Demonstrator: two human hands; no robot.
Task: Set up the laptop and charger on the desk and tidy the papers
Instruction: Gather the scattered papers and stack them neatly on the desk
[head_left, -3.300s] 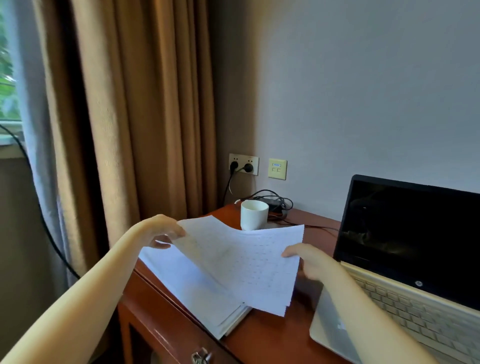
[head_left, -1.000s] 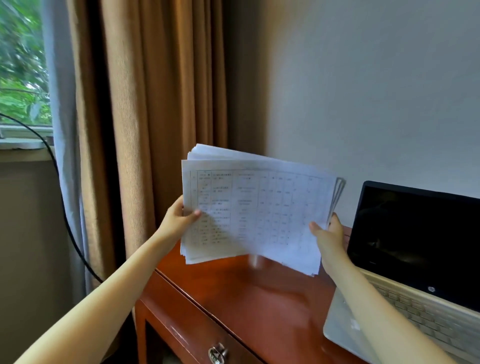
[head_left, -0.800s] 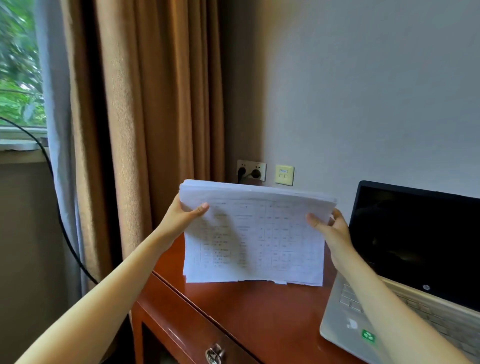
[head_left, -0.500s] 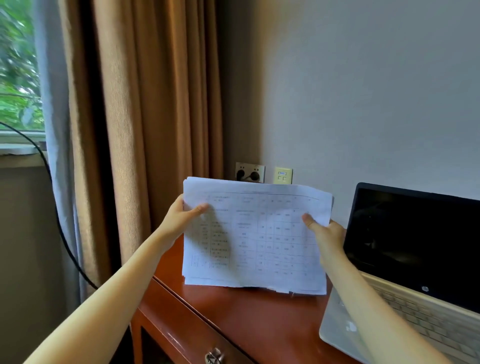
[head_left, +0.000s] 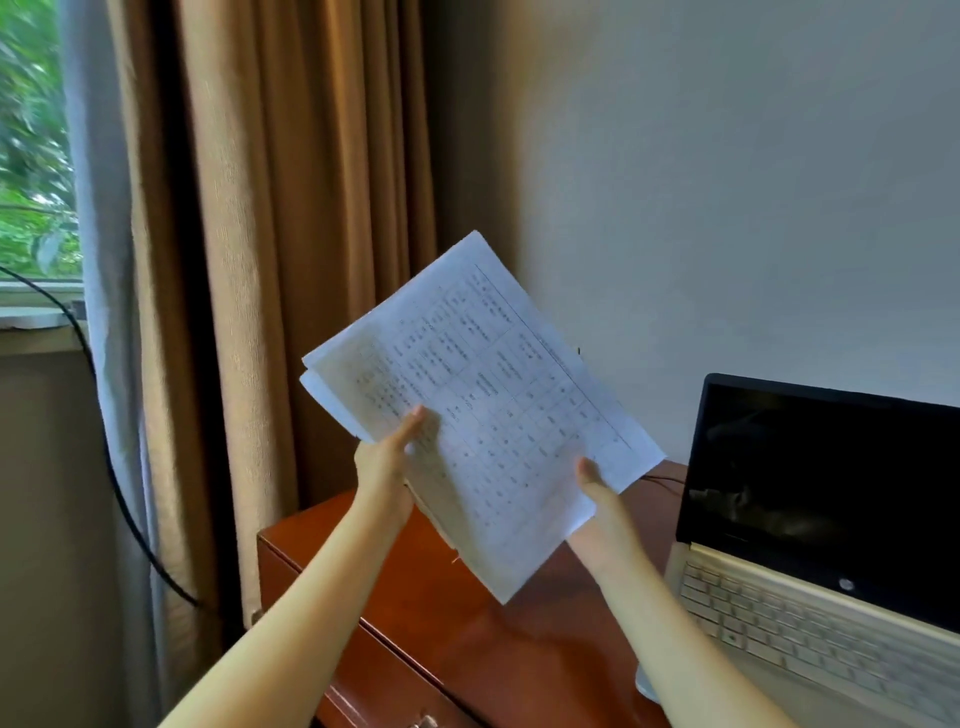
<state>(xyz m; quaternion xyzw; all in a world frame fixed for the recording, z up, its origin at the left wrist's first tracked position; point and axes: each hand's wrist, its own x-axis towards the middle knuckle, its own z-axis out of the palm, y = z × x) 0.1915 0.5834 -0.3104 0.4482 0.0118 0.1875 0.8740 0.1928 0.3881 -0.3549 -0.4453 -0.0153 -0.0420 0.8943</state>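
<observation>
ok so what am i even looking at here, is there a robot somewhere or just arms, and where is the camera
There is no robot here: the two arms belong to a person working with bare hands. The camera is worn on that person's head and looks forward and down, so you see the arms much as the person does. The left hand and the right hand each grip a lower edge of a stack of papers. The sheets are printed with tables and held up at a tilt, one corner pointing down. Below them is a reddish wooden desk. On its right side stands an open laptop with a dark screen. Behind are a brown curtain, a window and a plain wall.
</observation>
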